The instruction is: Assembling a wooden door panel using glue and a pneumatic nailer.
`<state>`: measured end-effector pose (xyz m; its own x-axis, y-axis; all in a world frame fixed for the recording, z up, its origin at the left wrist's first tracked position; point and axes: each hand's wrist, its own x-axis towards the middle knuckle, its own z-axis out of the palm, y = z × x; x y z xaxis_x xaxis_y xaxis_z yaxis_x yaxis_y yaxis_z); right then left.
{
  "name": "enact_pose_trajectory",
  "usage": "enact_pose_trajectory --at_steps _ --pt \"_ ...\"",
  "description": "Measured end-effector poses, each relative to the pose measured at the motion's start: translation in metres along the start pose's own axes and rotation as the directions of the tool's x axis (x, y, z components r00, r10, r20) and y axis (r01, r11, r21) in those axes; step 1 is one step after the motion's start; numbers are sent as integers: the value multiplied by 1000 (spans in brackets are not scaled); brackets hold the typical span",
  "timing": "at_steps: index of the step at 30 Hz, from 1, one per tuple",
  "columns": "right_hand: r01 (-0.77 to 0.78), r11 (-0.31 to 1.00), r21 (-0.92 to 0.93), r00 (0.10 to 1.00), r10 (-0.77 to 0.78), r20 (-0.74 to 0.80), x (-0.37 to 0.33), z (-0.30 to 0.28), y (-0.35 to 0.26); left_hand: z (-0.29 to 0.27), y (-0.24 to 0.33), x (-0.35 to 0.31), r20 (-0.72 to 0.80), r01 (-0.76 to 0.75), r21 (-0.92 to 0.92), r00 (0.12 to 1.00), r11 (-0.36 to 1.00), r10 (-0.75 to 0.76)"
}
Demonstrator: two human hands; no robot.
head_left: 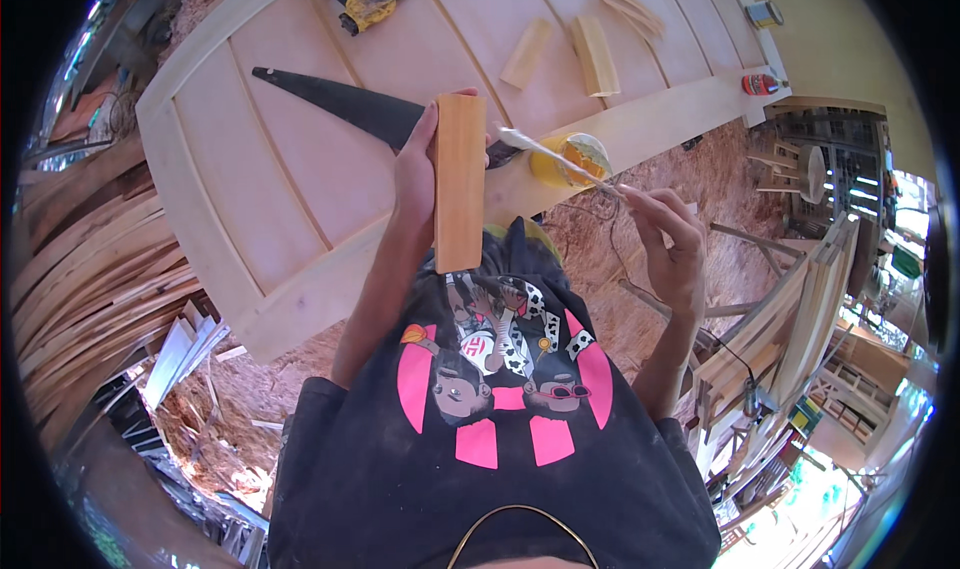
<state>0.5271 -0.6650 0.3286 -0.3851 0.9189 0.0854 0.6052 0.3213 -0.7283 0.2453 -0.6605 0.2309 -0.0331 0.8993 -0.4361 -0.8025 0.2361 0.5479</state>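
My left hand [418, 164] is closed around a short, smooth wooden block [460, 189], held upright in front of my chest. Its thumb lies along the block's left edge, and fingertips show at the right edge. Between the fingers of my right hand [665, 234] is a thin stick [575, 167] with whitish glue on its tip, pointing left toward the block but apart from it. Behind the stick stands a yellow tub [553, 164] on the near edge of a panelled wooden door [300, 314]. A black saw blade [340, 104] lies on the door, partly hidden behind my left hand.
A yellow and black power drill [368, 11] lies at the far left of the door. Loose wood pieces [596, 57], a red bottle [760, 85] and a small can [764, 15] rest toward the right. Stacked boards [120, 249] stand at left; sawdust covers the floor.
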Motion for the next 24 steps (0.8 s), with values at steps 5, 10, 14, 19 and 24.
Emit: enact_pose_trajectory --at_steps 5,10,14,19,24 --pt "15 975 -224 997 -30 -65 11 5 -24 10 7 -11 76 -5 12 997 1000 4" --pt "118 920 -373 985 -155 -70 14 9 -24 9 9 -14 128 -21 -58 991 998 28" --pt "185 871 -455 967 -244 -74 12 9 -28 18 15 -19 122 -45 -68 991 997 53" --pt "141 882 -450 978 -195 -76 7 -6 -36 20 22 -22 74 -76 -9 994 997 76" --pt "61 898 -436 984 -128 -127 12 -11 -48 25 16 -21 69 -158 44 986 986 154"
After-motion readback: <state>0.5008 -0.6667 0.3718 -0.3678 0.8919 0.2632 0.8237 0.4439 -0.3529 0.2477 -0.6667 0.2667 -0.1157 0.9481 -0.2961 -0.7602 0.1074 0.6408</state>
